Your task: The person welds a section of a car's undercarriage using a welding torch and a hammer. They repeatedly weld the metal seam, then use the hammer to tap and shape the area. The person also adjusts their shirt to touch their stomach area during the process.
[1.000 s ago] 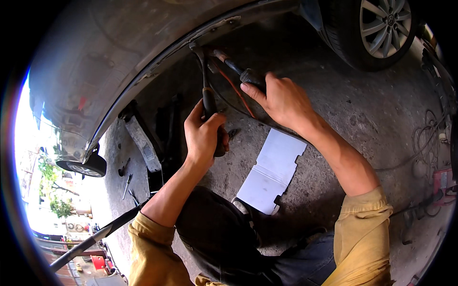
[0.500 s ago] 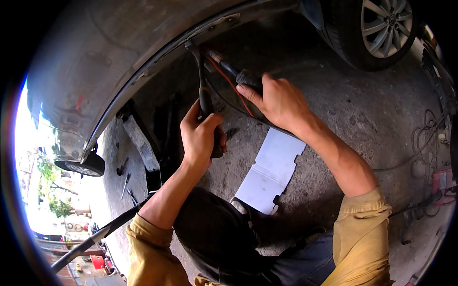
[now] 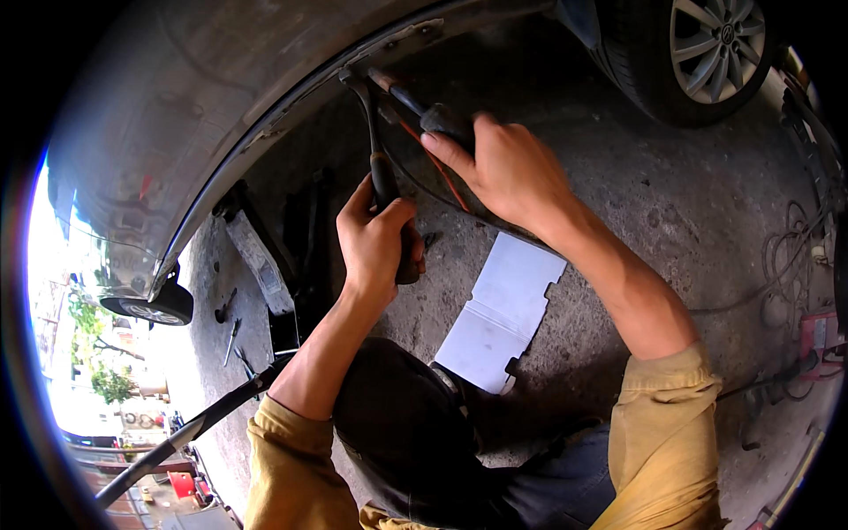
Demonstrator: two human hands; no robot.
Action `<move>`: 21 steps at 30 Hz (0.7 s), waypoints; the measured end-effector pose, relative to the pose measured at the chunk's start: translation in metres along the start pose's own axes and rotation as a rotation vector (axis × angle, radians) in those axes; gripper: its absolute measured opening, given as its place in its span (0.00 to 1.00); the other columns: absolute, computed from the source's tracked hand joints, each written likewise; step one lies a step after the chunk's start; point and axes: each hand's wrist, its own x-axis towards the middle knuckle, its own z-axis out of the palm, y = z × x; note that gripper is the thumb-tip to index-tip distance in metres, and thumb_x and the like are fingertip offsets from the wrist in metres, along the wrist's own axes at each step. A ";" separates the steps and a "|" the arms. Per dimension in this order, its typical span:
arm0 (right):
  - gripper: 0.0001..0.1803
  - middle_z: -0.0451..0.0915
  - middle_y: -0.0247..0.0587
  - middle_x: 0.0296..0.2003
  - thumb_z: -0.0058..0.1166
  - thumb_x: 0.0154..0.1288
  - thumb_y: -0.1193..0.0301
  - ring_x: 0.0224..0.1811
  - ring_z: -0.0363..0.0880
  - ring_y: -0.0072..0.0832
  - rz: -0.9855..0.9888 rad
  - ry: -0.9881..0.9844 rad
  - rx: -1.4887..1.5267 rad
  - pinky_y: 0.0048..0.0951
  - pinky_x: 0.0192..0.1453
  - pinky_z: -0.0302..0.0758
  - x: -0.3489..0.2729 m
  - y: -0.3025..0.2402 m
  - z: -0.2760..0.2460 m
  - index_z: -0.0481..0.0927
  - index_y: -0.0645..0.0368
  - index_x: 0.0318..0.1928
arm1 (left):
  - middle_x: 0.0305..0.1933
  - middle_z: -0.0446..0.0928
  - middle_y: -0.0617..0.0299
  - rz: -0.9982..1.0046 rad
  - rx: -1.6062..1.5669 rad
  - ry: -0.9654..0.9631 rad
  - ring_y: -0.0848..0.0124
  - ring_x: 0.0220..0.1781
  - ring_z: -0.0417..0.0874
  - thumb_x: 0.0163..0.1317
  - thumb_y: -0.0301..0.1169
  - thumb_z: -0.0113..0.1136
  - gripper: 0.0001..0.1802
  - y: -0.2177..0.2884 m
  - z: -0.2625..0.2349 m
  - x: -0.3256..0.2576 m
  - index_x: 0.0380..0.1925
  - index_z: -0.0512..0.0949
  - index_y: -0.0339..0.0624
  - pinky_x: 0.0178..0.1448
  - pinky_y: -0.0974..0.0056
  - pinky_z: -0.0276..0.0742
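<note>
My left hand is closed around the dark grip of a hammer. Its metal head meets the lower sill edge of a grey car. To the right, my right hand grips a tool with a thick black handle and a shaft pointing up and left toward the sill. The shaft's far end is blurred, close to the hammer head, and I cannot make out its kind. Bare patches and small holes show along the sill.
A floor jack with a long handle stands under the car on the left. White folded cardboard lies on the concrete. Orange and dark cables cross beneath my hands. The car's wheel is at upper right, hand tools at left.
The right-hand tool has shifted up and left, its tip nearer the sill. My left hand and the hammer have moved only slightly, the head staying at the sill edge.
</note>
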 end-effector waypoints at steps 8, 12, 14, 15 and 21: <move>0.35 0.81 0.61 0.23 0.47 0.68 0.43 0.31 0.84 0.53 -0.004 0.020 0.009 0.47 0.34 0.81 0.010 -0.020 0.004 0.77 0.69 0.30 | 0.20 0.68 0.60 0.009 -0.011 0.009 0.70 0.11 0.71 0.57 0.22 0.55 0.11 -0.004 0.004 0.004 0.41 0.71 0.35 0.10 0.64 0.66; 0.34 0.81 0.59 0.22 0.47 0.68 0.43 0.30 0.84 0.52 -0.001 0.022 -0.017 0.45 0.33 0.81 0.010 -0.023 0.004 0.77 0.69 0.31 | 0.18 0.69 0.60 0.007 -0.022 0.020 0.70 0.11 0.71 0.57 0.22 0.55 0.11 -0.002 0.007 0.003 0.40 0.71 0.34 0.10 0.64 0.67; 0.34 0.81 0.59 0.22 0.48 0.68 0.44 0.30 0.84 0.52 -0.002 0.028 -0.023 0.44 0.33 0.81 0.010 -0.023 0.004 0.76 0.69 0.31 | 0.18 0.69 0.60 0.007 -0.015 0.014 0.70 0.11 0.71 0.57 0.22 0.55 0.11 -0.001 0.007 0.004 0.40 0.71 0.34 0.11 0.64 0.67; 0.34 0.81 0.59 0.21 0.48 0.68 0.44 0.29 0.84 0.51 -0.001 0.031 -0.026 0.44 0.33 0.82 0.010 -0.022 0.004 0.76 0.69 0.31 | 0.18 0.69 0.60 0.007 -0.012 0.009 0.70 0.11 0.71 0.57 0.22 0.55 0.11 -0.001 0.008 0.004 0.40 0.71 0.34 0.11 0.64 0.67; 0.33 0.81 0.58 0.21 0.48 0.68 0.44 0.28 0.85 0.50 -0.024 0.055 -0.030 0.44 0.32 0.82 0.011 -0.024 0.012 0.76 0.69 0.31 | 0.18 0.69 0.59 0.032 -0.008 0.039 0.70 0.11 0.71 0.57 0.22 0.55 0.11 -0.003 0.009 0.005 0.41 0.71 0.34 0.11 0.63 0.67</move>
